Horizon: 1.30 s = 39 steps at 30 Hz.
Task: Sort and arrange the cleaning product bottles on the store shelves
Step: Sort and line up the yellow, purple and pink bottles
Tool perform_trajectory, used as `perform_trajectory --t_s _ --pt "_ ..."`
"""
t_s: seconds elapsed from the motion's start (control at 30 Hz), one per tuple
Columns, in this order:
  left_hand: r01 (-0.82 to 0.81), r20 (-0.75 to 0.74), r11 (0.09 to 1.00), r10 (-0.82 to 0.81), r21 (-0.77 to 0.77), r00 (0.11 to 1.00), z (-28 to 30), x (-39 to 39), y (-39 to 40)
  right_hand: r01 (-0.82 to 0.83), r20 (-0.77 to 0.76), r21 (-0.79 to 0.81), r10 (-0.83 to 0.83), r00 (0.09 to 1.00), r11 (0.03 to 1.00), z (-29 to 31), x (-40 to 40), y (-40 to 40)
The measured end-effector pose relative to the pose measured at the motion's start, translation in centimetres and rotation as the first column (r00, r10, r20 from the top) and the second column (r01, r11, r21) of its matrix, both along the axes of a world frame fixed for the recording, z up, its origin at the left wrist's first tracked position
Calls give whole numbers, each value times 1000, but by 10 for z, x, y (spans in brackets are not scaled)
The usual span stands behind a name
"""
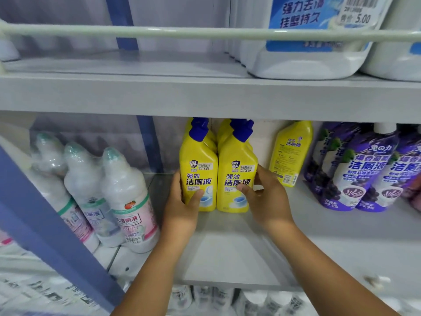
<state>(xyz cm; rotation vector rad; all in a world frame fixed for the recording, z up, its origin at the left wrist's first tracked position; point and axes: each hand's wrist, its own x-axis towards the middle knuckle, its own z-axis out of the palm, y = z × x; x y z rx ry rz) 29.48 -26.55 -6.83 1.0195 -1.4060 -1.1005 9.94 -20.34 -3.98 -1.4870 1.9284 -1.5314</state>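
Note:
Two yellow toilet-cleaner bottles with blue caps stand upright side by side on the middle shelf (pixel 227 252), more yellow bottles lined up behind them. My left hand (pixel 182 201) grips the left yellow bottle (pixel 197 169) from its left side, thumb on the label. My right hand (pixel 266 199) grips the right yellow bottle (pixel 237 169) from its right side. A third yellow bottle (pixel 290 153) stands farther back to the right, its back label facing me.
White shrink-wrapped bottles (pixel 127 199) lean at the left of the shelf. Purple-labelled bottles (pixel 355 169) stand at the right. Large white jugs (pixel 312 42) sit on the upper shelf behind a rail (pixel 159 31). A blue post (pixel 45 224) crosses the lower left.

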Motion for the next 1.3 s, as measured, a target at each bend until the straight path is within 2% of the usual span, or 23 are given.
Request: perform_trajectory --t_s 0.27,0.37,0.43,0.53,0.63,0.77,0.9,1.03,1.17,1.2,1.23,1.3 --pt "9 31 1000 -9 5 999 -5 1 -3 0 9 -5 0 1000 1000 -4 -2 -1" --pt "0 22 1000 -1 28 1000 -10 2 -3 -57 13 22 57 998 998 -4 -5 0" --pt "-7 2 999 7 51 1000 -13 2 -1 -67 85 -5 68 994 998 -1 -15 3" --pt "-25 5 999 25 47 1000 -15 0 6 225 168 -114 -205 964 968 12 -52 3" --pt "-41 3 999 41 34 999 -17 -5 12 426 44 -111 -423 905 898 32 -94 -17" --pt "-61 -31 998 62 25 998 -13 -7 15 442 33 110 -448 893 890 47 -116 -52" --pt "-86 -38 996 87 22 996 -6 -8 15 407 -68 92 -402 913 909 43 -117 -44" --pt "-170 -7 984 170 -54 985 -3 -9 21 389 -51 -70 -393 918 918 49 -89 12" --pt "-328 159 907 376 -265 913 3 -22 59 356 -10 -20 -357 934 934 50 -34 70" --pt "-306 183 901 372 -307 910 7 -28 73 348 0 -29 -348 937 937 47 -18 78" --pt "-223 209 919 299 -325 931 11 -33 85 342 2 -30 -342 940 939 45 -2 83" --pt "54 250 956 20 -288 968 18 -44 109 296 -20 -13 -296 955 955 44 25 87"
